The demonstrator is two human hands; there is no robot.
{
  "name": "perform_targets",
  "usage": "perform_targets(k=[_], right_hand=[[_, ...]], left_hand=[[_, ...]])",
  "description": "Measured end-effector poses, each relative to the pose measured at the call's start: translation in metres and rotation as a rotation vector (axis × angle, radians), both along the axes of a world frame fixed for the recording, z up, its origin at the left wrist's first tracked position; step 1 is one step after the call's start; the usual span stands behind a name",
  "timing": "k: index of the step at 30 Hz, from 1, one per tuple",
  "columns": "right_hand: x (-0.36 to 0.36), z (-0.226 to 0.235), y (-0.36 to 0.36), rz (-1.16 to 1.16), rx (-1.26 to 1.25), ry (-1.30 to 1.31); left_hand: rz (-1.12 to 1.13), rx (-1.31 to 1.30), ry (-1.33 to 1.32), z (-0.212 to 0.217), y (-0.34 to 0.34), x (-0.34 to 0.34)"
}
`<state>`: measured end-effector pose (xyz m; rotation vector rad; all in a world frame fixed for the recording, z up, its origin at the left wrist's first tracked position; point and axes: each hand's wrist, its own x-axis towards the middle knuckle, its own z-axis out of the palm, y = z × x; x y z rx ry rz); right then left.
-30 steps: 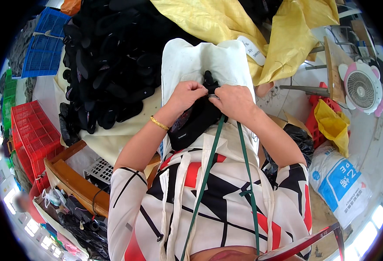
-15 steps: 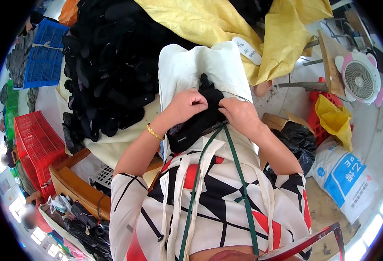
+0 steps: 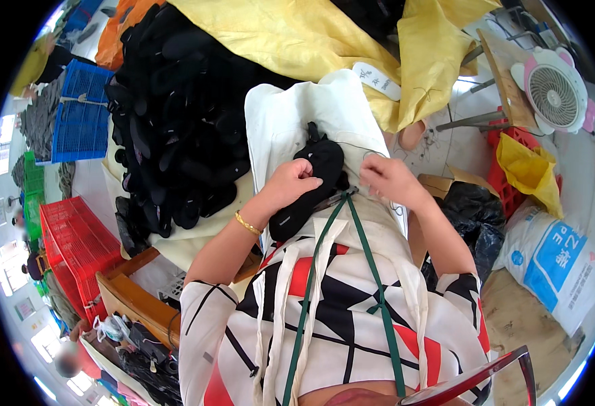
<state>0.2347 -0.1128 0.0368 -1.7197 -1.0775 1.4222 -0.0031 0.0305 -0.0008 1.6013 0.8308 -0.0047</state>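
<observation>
A black fabric shoe, or its upper [image 3: 324, 159], lies on the white cloth [image 3: 270, 108] over my lap. A small pale mark shows near its lower end. My left hand [image 3: 291, 181], with a gold bracelet at the wrist, is closed at the shoe's left edge, thumb and finger pinched on it. My right hand [image 3: 387, 179] is off to the shoe's right, apart from it, its fingers curled together; whatever they may hold is too small to make out. A slim metal tool [image 3: 335, 199] lies by the apron's green cords, partly hidden.
A big heap of similar black shoes [image 3: 176, 122] lies to the left. Beyond my lap spreads a yellow sack [image 3: 291, 34] with a white sole-shaped piece [image 3: 376, 81]. Red crates [image 3: 74, 250] and a wooden drawer [image 3: 132, 291] stand left; a fan [image 3: 553, 98] and white bag [image 3: 554, 271] right.
My right hand has pulled away from the shoe to the right. The left hand remains at the shoe, and the whole view has shifted slightly.
</observation>
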Motion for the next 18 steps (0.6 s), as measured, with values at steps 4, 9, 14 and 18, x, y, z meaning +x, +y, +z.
perform_targets(k=[4,9,14,18], right_hand=[[0.034,0.0,-0.018,-0.381,0.104,0.363],[0.017,-0.007,-0.012,-0.34,0.346,0.297],[-0.023,0.018,0.004,-0.102,0.276,-0.086],[-0.039,0.028,0.007,-0.095,0.293,-0.151]], left_hand=[[-0.018,0.132,-0.104,0.03,-0.007,-0.003],[-0.104,0.505,-0.168,0.067,-0.024,-0.008],[-0.128,0.447,-0.244,0.066,-0.029,-0.018],[0.37,-0.338,-0.413,0.05,-0.036,-0.031]])
